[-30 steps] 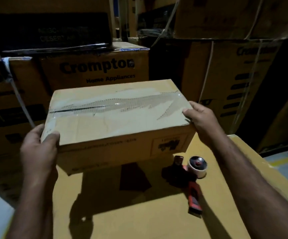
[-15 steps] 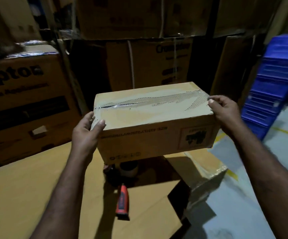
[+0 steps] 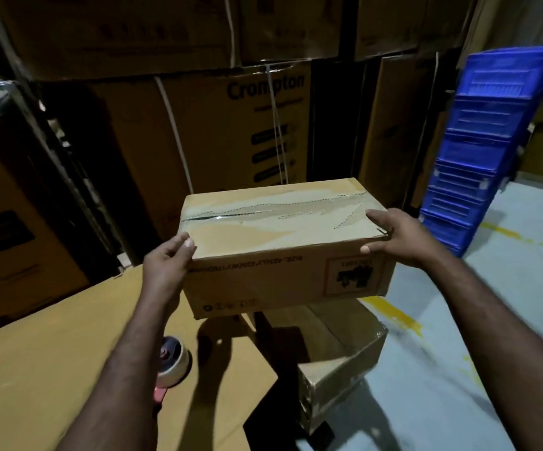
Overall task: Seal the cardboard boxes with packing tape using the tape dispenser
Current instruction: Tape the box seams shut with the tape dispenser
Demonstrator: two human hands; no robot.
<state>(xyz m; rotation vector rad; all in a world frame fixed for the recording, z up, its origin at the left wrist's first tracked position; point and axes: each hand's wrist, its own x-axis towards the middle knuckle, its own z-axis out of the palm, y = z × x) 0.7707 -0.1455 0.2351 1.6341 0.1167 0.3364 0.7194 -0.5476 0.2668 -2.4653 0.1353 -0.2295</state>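
L hand grips left end of box; R hand grips right end, fingers over top. Box is in air betw. both, over edge of big carton. Prob. being moved aside, since seam is already taped. Long axis L–R; seam up, side print upside down. On carton by L forearm: tape dispenser, untouched.

Big brown cardboard box, far back: "Crompton".
Small brown cardboard box, near: upside-down print, too blurry to read.
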